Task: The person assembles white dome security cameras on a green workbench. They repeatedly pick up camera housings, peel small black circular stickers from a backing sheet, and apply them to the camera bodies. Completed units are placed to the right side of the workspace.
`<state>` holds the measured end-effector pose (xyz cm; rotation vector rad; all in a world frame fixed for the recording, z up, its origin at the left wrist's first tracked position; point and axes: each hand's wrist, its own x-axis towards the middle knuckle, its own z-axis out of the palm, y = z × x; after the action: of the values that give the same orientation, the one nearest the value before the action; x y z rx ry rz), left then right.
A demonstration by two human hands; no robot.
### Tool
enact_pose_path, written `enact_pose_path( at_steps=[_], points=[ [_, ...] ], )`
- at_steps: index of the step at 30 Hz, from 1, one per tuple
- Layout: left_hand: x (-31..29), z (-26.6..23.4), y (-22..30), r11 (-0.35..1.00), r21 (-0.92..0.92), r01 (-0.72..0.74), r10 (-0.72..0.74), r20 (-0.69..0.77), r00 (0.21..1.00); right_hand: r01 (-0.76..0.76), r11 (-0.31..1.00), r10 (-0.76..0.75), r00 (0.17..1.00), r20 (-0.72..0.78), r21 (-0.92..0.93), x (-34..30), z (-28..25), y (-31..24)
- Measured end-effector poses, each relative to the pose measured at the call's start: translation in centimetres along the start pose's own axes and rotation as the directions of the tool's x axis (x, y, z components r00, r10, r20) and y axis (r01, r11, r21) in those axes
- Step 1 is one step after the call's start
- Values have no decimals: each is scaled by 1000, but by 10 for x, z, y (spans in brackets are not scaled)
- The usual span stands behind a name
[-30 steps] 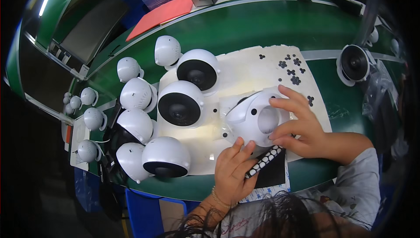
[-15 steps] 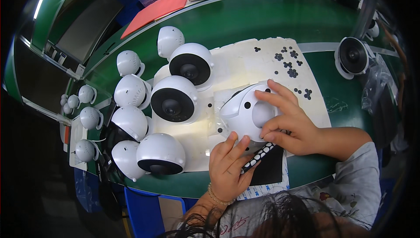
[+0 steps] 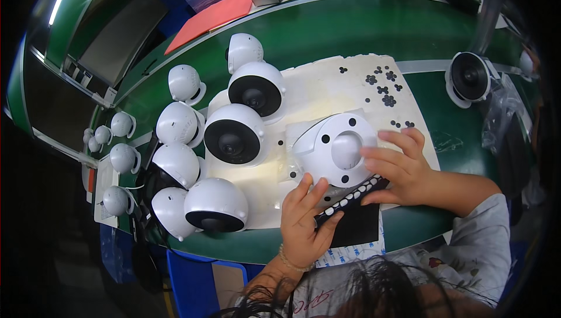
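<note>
A white dome camera (image 3: 312,148) lies in front of me with its ring-shaped base turned up. Three black round pads show on that base, around a central recess. My left hand (image 3: 307,218) is at its near left, fingertips by the housing's lower edge, thumb and fingers closed on the end of a black strip with white round spots (image 3: 353,195). The strip slants up to the right, below the base. At the base's right side is my right hand (image 3: 403,163), fingers spread, its thumb beside the strip's upper end; nothing shows in its grip.
Several white dome cameras (image 3: 216,204) stand to the left, some with black fronts. Clusters of black round pads (image 3: 383,90) lie on the cream sheet (image 3: 321,84) over the green table (image 3: 327,26). Another camera (image 3: 469,77) stands right, beside clear plastic (image 3: 499,107). A black sheet (image 3: 356,224) lies near me.
My right hand has drawn back to the right off the base and its fingers have spread. A third black pad on the base's near side is now visible. My left hand has barely moved.
</note>
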<state>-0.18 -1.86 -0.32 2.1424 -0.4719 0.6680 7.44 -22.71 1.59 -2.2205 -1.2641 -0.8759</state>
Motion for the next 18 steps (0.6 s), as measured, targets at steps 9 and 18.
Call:
enact_pose_path(
  at_steps=[9,18],
  points=[
    [-4,4,0,991,-106,84,-88,-33,996,-118,880,79,992,103,461,0,-9,7],
    [-6,4,-4,993,-86,76,-79,-24,997,126,915,-137,991,2,383,-14,-6,28]
  ],
)
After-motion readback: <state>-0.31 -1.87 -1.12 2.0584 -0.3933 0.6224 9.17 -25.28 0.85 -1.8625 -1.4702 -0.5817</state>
